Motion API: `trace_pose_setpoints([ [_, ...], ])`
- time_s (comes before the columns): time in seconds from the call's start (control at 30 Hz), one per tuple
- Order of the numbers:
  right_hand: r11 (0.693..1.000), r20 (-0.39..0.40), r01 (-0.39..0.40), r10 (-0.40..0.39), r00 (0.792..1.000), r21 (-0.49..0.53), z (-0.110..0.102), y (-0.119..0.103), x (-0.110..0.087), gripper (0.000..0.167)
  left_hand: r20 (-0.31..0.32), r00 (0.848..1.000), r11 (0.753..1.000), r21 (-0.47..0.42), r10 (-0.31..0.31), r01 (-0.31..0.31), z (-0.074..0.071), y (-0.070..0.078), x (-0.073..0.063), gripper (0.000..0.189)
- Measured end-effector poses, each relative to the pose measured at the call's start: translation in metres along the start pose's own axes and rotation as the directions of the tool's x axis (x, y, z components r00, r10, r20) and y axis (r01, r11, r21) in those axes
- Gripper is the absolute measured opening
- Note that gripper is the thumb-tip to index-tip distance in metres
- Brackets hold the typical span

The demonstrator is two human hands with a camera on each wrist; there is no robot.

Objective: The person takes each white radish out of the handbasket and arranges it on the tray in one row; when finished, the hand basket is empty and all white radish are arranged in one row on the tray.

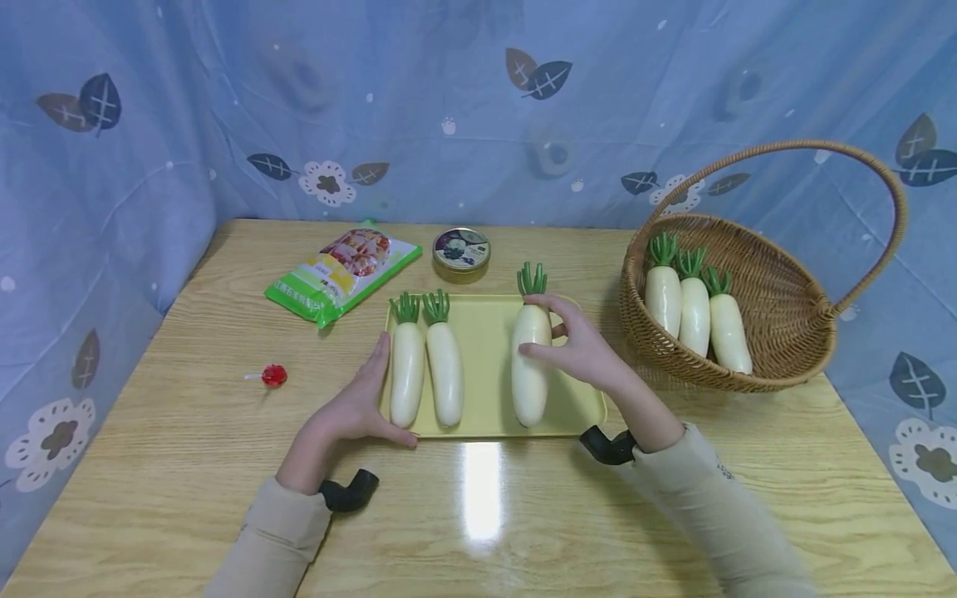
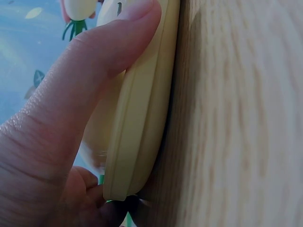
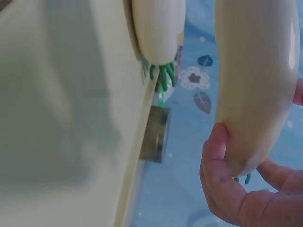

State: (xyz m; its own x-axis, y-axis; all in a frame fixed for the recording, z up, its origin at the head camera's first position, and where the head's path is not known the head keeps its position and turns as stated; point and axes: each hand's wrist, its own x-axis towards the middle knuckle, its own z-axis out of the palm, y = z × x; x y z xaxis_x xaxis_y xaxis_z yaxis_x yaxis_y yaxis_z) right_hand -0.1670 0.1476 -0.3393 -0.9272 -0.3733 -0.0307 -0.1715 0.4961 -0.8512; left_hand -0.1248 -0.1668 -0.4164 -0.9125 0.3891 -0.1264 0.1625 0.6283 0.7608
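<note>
My right hand (image 1: 571, 339) grips a white radish (image 3: 255, 80) near its leafy top, thumb on one side and fingers on the other. This radish hangs over the right half of a yellow tray (image 1: 486, 365); a gap below it shows in the right wrist view. Two other radishes, the left one (image 1: 407, 374) and its neighbour (image 1: 446, 374), lie side by side at the tray's left end, green tops away from me. My left hand (image 1: 359, 403) holds the tray's near left corner, with the thumb (image 2: 113, 42) over the front rim and fingers along the left side.
A wicker basket (image 1: 785, 378) with a tall handle stands at the right, three radishes (image 1: 695, 316) inside. Behind the tray are a round tin (image 1: 461, 256) and a green food packet (image 1: 344, 272). A red lollipop (image 1: 274, 375) lies at left. Blue curtain (image 1: 449, 108) borders the table.
</note>
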Motion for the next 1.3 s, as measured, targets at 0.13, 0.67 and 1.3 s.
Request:
trace_pose_setpoints([
  [0.13, 1.0, -0.002, 0.011, -0.011, 1.0, 0.024, 0.009, 0.003, 0.004, 0.063, -0.001, 1.0, 1.0, -0.009, -0.001, 0.001, 0.0, 0.001, 0.0, 0.148],
  [0.67, 0.995, 0.047, -0.016, 0.011, 0.999, 0.094, 0.035, 0.014, 0.02, 0.066, -0.006, 1.0, 1.0, 0.006, 0.009, -0.009, 0.0, -0.001, 0.0, 0.149],
  [1.3, 0.999, 0.095, -0.038, 0.037, 0.995, 0.008, 0.06, 0.013, 0.031, 0.068, 0.004, 1.0, 1.0, 0.005, -0.002, 0.002, 0.0, 0.0, 0.0, 0.148],
])
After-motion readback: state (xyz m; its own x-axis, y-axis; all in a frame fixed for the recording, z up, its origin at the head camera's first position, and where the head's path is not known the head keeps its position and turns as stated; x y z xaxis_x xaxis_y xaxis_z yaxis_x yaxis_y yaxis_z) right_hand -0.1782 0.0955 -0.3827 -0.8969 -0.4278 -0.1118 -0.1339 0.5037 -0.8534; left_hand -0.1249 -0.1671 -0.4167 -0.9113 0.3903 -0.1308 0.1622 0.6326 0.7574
